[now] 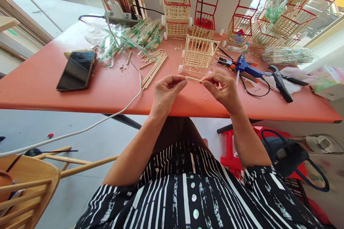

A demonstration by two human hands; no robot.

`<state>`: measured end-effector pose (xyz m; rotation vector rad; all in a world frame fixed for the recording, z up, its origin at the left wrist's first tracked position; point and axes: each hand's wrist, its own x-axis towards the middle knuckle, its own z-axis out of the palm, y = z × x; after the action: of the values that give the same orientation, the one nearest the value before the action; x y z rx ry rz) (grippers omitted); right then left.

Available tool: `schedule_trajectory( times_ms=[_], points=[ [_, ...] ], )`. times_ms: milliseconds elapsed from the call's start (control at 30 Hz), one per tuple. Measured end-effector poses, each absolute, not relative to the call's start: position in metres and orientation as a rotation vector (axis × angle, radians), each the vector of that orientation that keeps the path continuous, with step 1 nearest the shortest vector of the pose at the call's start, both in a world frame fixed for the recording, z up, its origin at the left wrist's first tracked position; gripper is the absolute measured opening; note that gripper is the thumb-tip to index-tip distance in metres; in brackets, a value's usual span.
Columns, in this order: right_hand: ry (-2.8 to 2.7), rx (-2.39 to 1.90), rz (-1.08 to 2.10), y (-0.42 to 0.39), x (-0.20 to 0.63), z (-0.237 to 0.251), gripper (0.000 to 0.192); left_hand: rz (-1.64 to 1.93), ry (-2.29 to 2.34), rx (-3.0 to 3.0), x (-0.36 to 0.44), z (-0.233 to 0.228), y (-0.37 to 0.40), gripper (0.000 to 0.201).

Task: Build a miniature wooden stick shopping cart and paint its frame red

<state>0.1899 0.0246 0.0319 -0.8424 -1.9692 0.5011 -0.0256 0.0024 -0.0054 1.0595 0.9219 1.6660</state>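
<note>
The left hand [166,91] and right hand [221,87] each pinch one end of a short wooden stick [194,79], held level above the orange table [40,82]; a small stick cart [198,52] (unpainted) stands just behind; a blue glue gun [245,66] lies right.

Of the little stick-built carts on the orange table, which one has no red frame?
The plain wooden stick cart nearest the hands, just beyond the short stick they hold; the others, farther back, have red frames.

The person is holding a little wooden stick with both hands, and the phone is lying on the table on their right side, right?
Not quite. The phone lies on the person's left side of the table, as the head view shows. The left hand and right hand do hold the little wooden stick between them.
</note>
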Motion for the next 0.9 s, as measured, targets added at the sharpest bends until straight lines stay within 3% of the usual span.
schedule_trajectory(
  times_ms=[500,900],
  points=[
    [-1.990,-0.858,0.516,0.0233,0.1903,0.0327,0.042,1.658,0.978,1.063,-0.0260,-0.0059,0.0030,0.021],
    [-1.983,-0.850,0.493,0.0251,0.1887,0.0324,0.043,1.663,0.943,1.066,-0.0253,-0.0069,0.0033,0.027]
  ],
)
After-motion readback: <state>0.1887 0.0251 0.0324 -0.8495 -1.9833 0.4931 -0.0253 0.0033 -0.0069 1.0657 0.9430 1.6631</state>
